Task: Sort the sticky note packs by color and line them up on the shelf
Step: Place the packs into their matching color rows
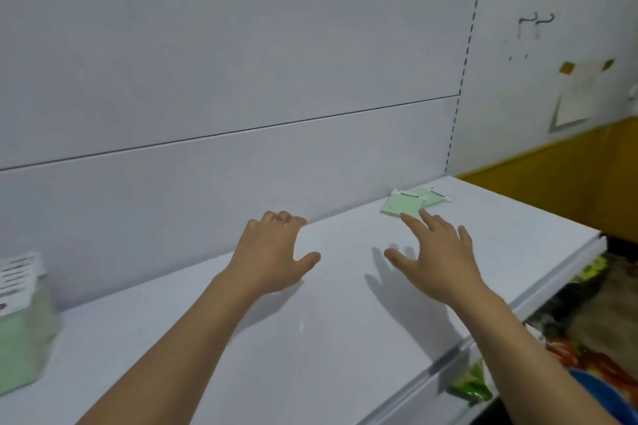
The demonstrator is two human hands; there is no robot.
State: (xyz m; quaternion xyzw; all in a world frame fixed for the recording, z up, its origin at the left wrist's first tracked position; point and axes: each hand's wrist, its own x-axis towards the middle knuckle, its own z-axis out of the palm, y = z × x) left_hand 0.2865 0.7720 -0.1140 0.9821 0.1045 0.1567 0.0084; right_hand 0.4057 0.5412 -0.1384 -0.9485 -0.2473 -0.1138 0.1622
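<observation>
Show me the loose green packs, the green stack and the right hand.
Loose green packs [402,206]: head view, face of the nearest pack.
Green stack [24,331]: head view, its front side.
Right hand [440,252]: head view, back of the hand.

Bare forearms; small dark marks on left hand [272,252] fingers

Smooth, faintly glossy white shelf [345,304]; paper packs [400,207].

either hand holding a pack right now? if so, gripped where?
Nothing is held. The left hand is open over the bare shelf; the right hand is open, fingertips reaching toward the green packs near the back.
</observation>
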